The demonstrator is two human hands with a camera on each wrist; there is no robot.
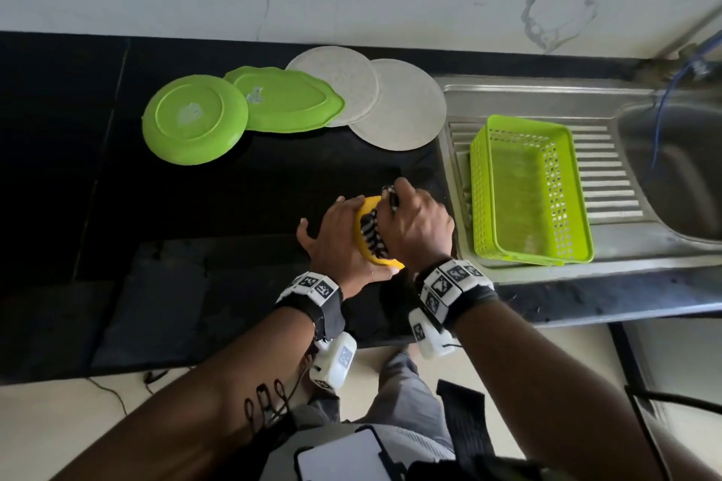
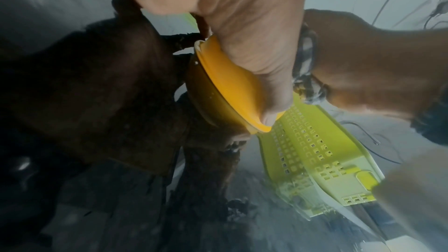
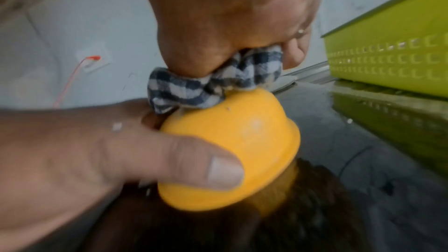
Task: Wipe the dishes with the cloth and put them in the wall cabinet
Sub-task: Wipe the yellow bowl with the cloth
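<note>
My left hand (image 1: 339,242) grips the yellow bowl (image 3: 232,147) just above the counter (image 1: 195,215); my right hand (image 1: 420,225) squeezes the checked cloth (image 3: 208,83) against it, near the green basket (image 1: 527,187).

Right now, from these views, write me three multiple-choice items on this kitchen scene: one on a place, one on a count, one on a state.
1. Where does the green basket stand?
A. on the sink's draining board
B. on the floor
C. on top of the plates

2. How many green dishes lie on the black counter?
A. none
B. two
C. five

3. What is the right hand doing?
A. hanging free
B. gripping the checked cloth against the yellow bowl
C. lifting a plate

Answers: 1 A, the basket sits on the ribbed steel board beside the basin. 2 B, a round green plate and a leaf-shaped green dish lie beside two pale plates. 3 B, its fingers bunch the cloth on the bowl, which the left hand holds.
</note>
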